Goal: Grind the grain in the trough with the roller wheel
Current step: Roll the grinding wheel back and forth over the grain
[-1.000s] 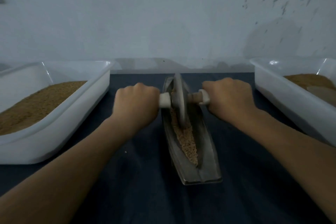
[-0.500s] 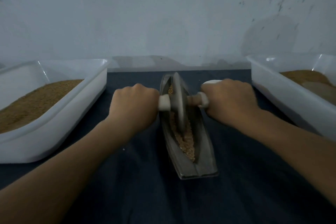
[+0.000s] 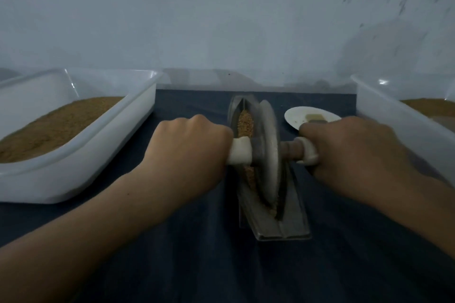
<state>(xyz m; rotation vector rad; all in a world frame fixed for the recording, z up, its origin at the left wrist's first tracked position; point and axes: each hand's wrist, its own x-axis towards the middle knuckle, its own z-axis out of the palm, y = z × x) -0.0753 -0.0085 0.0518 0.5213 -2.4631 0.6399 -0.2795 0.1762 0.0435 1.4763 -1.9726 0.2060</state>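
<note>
The wheel (image 3: 267,152) is drawn back along the trough (image 3: 270,225) from the far part it occupied a second ago and now stands over the near half. Grain (image 3: 245,120), seen before on the near side of the wheel, is now exposed on the far side, with only a thin line left beside the rim at the near end. The trough lies at the middle of the bench (image 3: 221,265), running from the far edge toward the near edge. The left hand (image 3: 189,147) is wrapped round the left handle (image 3: 240,154) and the right hand (image 3: 349,152) round the right handle (image 3: 307,152), the fingers (image 3: 219,138) curled fully about each. A saucer (image 3: 307,115), hidden before, is uncovered behind the right hand.

One return pass is judged nearly complete. The grain still looks coarse, so further strokes are probably needed, and the next one is likely to be pushed toward the far edge.
</note>
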